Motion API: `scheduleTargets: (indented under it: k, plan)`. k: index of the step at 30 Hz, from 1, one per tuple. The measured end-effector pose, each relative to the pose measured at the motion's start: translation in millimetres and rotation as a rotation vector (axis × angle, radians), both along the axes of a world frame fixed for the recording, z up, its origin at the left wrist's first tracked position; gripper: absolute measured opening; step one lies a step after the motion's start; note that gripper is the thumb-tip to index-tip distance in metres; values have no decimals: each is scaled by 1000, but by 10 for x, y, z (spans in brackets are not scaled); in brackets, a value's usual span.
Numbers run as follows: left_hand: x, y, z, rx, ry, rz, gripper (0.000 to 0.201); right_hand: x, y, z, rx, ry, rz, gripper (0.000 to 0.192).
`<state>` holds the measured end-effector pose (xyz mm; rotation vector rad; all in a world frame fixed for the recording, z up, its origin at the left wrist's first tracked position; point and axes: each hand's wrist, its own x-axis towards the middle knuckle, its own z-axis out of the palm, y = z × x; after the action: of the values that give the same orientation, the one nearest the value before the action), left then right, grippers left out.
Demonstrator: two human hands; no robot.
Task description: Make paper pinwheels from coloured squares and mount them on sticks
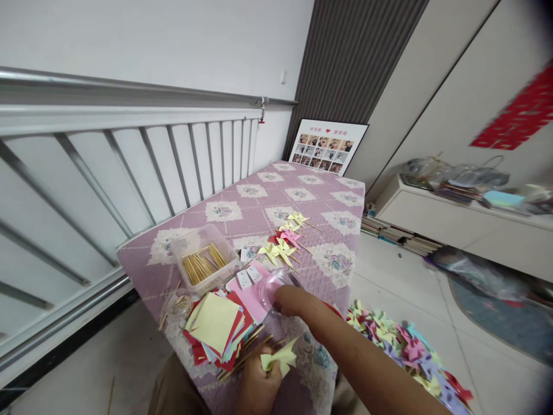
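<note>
My left hand (260,377), near the table's front edge, is closed on a pale yellow paper pinwheel (283,357) with its blades partly folded in. My right hand (287,300) reaches across to a clear round plastic container (268,289); its fingertips are hidden, so what they touch does not show. Beside my left hand lie several thin wooden sticks (242,353) and a stack of coloured paper squares (216,323), yellow on top. Pink paper sheets (250,297) with two small white labelled pieces lie left of the round container.
A plastic box (203,262) of wooden sticks and a small clear cup (178,304) stand at left. Pinwheels (283,248) on sticks lie mid-table. Many coloured pinwheels (406,351) are heaped at lower right. A radiator (194,155) borders the table; a photo board (326,144) stands behind.
</note>
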<state>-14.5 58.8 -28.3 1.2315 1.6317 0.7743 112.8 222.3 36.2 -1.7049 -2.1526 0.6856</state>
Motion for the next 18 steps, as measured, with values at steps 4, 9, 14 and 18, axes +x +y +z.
scheduleTargets:
  k: [4,9,14,18]
  plan:
    - [9,8,-43,2,14,18,13,39,-12,8,-197,-180,198,14]
    - [10,1,-11,9,3,-1,14,19,-15,51,-250,-256,275,16]
    - [-3,-11,60,0,19,15,16,26,-3,104,-193,-205,271,12]
    - [-18,-7,72,53,18,-27,15,44,8,173,-91,-70,173,14]
